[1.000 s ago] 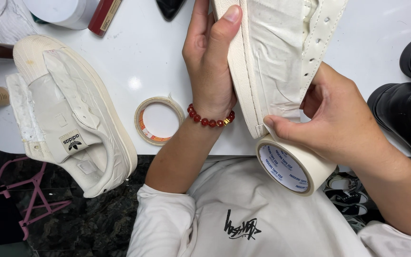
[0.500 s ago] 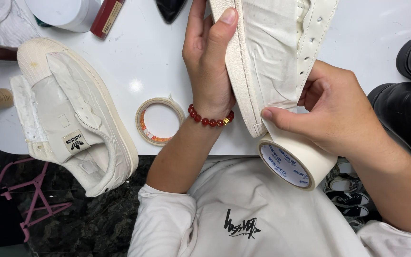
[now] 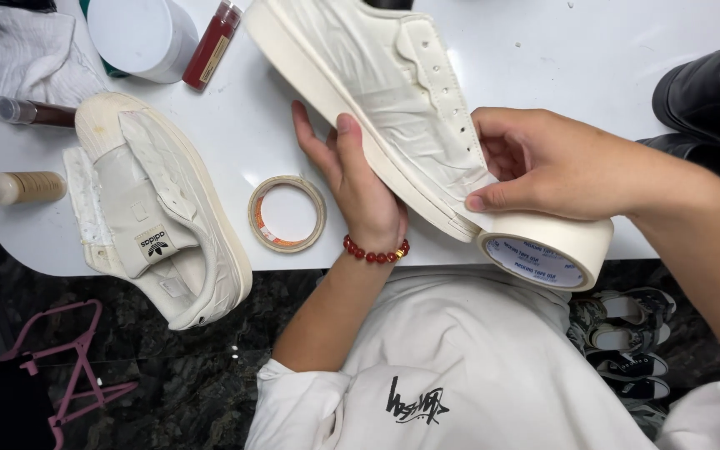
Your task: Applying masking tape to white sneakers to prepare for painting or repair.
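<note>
My left hand cradles a cream sneaker from below, thumb on its sole edge; the shoe is tilted on its side and its upper is covered in pale masking tape. A red bead bracelet circles that wrist. My right hand presses the tape end onto the sneaker's heel side and holds a wide roll of masking tape hanging just under the fingers. A second taped sneaker lies on the white table to the left.
A nearly used-up narrow tape roll lies flat between the two shoes. At the back left stand a white tub, a dark red bottle, a small beige bottle and a cloth. Black shoes sit at right.
The held sneaker has tipped over toward the left and lies flatter, with my left hand now under it. My right hand and the wide roll have shifted slightly right along the heel.
</note>
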